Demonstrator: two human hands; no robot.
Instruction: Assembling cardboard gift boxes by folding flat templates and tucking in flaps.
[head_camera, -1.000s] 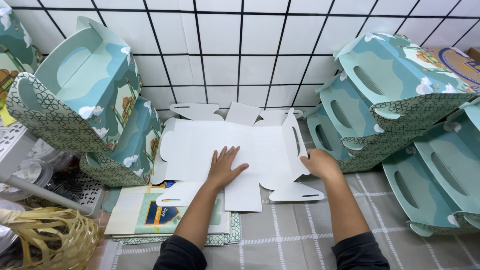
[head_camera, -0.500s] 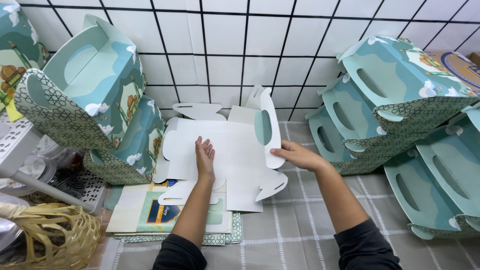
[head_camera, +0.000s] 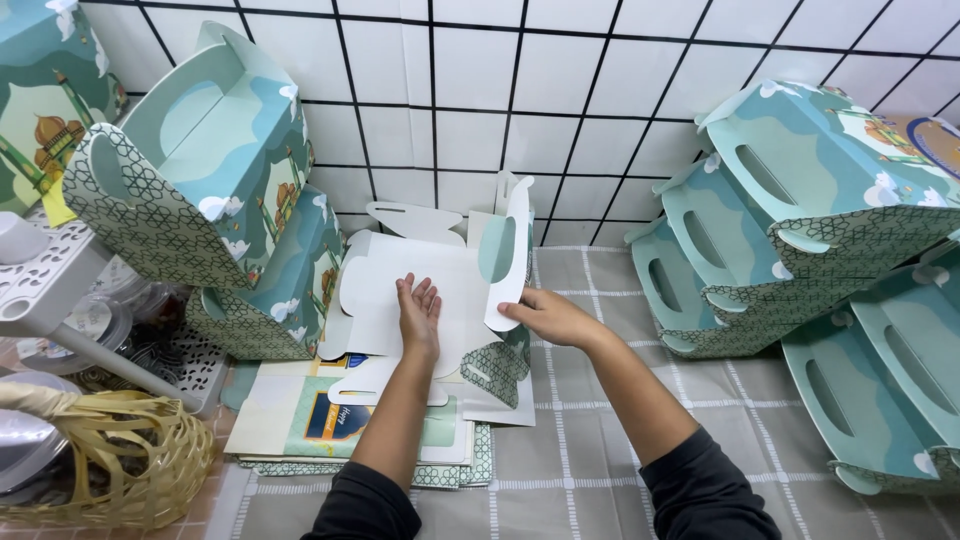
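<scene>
A flat die-cut cardboard box blank (head_camera: 375, 290), white side up, lies on a stack of more blanks. My left hand (head_camera: 418, 312) presses flat on its middle panel, fingers together. My right hand (head_camera: 545, 315) grips the blank's right side panel (head_camera: 508, 255), which has a handle cut-out and now stands upright, its teal patterned outside facing right.
Folded teal carry boxes are piled at the right (head_camera: 800, 220) and the left (head_camera: 190, 170). The stack of unfolded blanks (head_camera: 300, 420) lies on a grey checked cloth (head_camera: 580, 460). A woven basket (head_camera: 120, 460) and a white rack (head_camera: 40, 290) stand at the left. A tiled wall (head_camera: 500, 90) is behind.
My right hand has lifted the right side panel from flat to upright. My left hand has shifted a little to the left and stays pressed on the blank.
</scene>
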